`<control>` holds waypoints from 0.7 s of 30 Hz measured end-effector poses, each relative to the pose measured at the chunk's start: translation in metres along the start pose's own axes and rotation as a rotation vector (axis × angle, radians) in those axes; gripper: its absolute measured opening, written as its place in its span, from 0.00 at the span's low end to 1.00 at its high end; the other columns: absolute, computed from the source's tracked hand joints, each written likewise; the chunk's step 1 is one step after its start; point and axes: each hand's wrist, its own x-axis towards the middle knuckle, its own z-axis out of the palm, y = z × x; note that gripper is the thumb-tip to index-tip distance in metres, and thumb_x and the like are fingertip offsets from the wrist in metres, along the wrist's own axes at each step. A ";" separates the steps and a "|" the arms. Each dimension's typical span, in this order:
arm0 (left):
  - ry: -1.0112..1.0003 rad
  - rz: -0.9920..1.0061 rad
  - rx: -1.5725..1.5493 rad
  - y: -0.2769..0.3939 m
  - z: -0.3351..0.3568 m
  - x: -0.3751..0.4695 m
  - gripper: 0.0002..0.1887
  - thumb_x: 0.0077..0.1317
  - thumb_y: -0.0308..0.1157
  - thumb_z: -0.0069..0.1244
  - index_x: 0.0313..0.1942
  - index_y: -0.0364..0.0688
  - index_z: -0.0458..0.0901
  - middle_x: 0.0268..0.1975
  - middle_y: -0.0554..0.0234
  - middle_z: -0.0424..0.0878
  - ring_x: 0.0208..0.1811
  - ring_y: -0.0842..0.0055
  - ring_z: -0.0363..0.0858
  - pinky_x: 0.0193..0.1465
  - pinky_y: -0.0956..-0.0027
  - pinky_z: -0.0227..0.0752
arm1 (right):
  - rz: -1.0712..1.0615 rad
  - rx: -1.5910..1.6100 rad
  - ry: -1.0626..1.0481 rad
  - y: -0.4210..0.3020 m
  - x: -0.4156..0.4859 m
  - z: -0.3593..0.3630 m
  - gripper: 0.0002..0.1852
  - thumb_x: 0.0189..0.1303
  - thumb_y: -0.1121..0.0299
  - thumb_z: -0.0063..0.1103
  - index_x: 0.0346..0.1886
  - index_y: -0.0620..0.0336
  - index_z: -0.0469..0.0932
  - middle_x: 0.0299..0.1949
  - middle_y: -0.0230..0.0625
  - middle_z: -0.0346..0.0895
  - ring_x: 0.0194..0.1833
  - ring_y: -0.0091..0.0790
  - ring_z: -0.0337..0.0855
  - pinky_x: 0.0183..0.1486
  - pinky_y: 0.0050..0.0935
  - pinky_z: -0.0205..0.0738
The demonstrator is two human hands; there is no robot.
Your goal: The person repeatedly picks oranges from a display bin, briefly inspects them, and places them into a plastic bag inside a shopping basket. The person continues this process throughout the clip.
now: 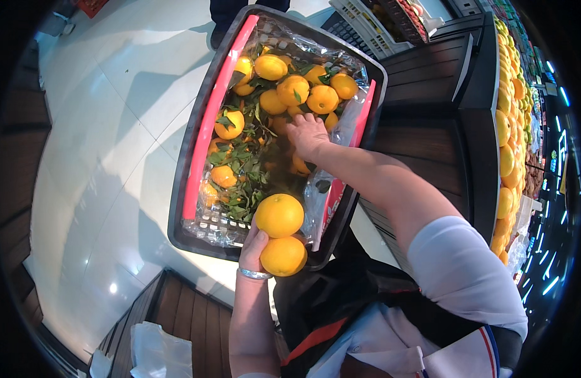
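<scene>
My left hand [253, 249] holds two oranges, an upper orange [280, 215] and a lower orange [283, 256], over the near edge of a black plastic tub [175, 212]. My right hand [309, 133] reaches down into the tub, its fingertips among the fruit below a pale orange [293, 90]. Whether those fingers grip anything is hidden. More oranges [322, 99] crowd the tub's far half. Loose green leaves [245, 182] lie along its left side, mixed with several fruits, and clear plastic film [314, 210] lines the walls.
Red strips [219, 118] run down the tub's long sides. Dark slatted display stands [422, 141] rise on the right, topped by rows of yellow-orange fruit [507, 160]. White crates [366, 28] stand beyond. Another person's legs [222, 16] are at the far end. Plastic bags [160, 349] lie at lower left.
</scene>
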 end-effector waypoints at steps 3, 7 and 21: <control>0.080 0.062 0.079 -0.004 -0.004 0.001 0.39 0.66 0.52 0.57 0.68 0.37 0.63 0.57 0.41 0.78 0.48 0.42 0.84 0.47 0.41 0.83 | -0.008 -0.027 -0.051 -0.005 0.018 0.011 0.23 0.49 0.66 0.68 0.53 0.48 0.80 0.56 0.41 0.70 0.62 0.48 0.68 0.62 0.44 0.67; 0.119 0.068 0.073 -0.004 -0.010 -0.002 0.40 0.67 0.57 0.52 0.67 0.35 0.63 0.55 0.33 0.78 0.50 0.42 0.83 0.50 0.43 0.82 | 0.071 0.036 -0.009 -0.005 0.015 -0.001 0.20 0.53 0.68 0.65 0.52 0.50 0.81 0.56 0.44 0.71 0.61 0.49 0.70 0.60 0.43 0.70; -0.110 0.110 -0.280 -0.008 0.025 -0.005 0.40 0.69 0.58 0.49 0.72 0.44 0.56 0.66 0.45 0.66 0.51 0.43 0.83 0.48 0.42 0.83 | -0.086 2.576 -0.478 0.029 -0.106 -0.078 0.27 0.60 0.50 0.61 0.60 0.51 0.74 0.53 0.38 0.79 0.49 0.40 0.79 0.42 0.40 0.75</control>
